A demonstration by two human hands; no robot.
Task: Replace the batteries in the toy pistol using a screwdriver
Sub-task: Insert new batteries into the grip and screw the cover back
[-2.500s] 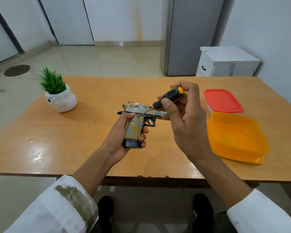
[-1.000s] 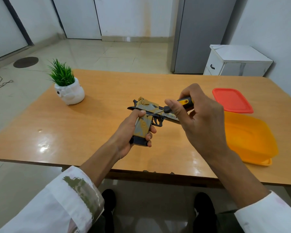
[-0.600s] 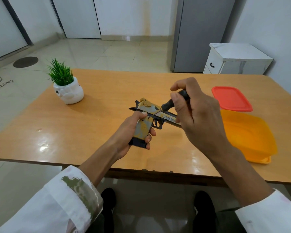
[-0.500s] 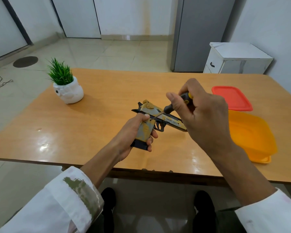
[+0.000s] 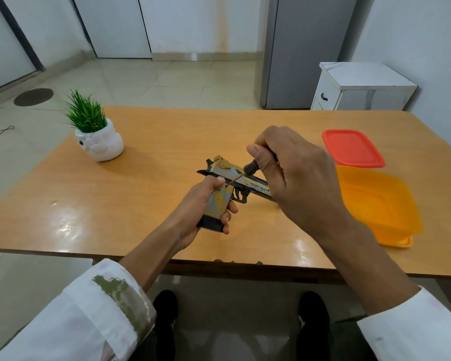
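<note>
A yellow-and-grey toy pistol [image 5: 220,199] with a black base is held above the wooden table [image 5: 154,157], barrel pointing right. My left hand [image 5: 198,212] grips its handle, thumb on top. My right hand [image 5: 294,178] holds a black-handled screwdriver [image 5: 250,168] in its fingertips. The thin shaft slants down to the left, and its tip touches the top of the pistol's grip just by my left thumb. Most of the screwdriver's handle is hidden under my right fingers.
An orange plastic tub [image 5: 378,204] stands on the table at the right, with its red lid [image 5: 352,147] lying behind it. A small potted plant [image 5: 97,134] in a white pot is at the back left. A white cabinet [image 5: 359,87] stands beyond the table.
The pistol's barrel end has tilted down a little and the pistol sits slightly closer. My right hand has turned round the screwdriver, so its yellow cap is now covered.
</note>
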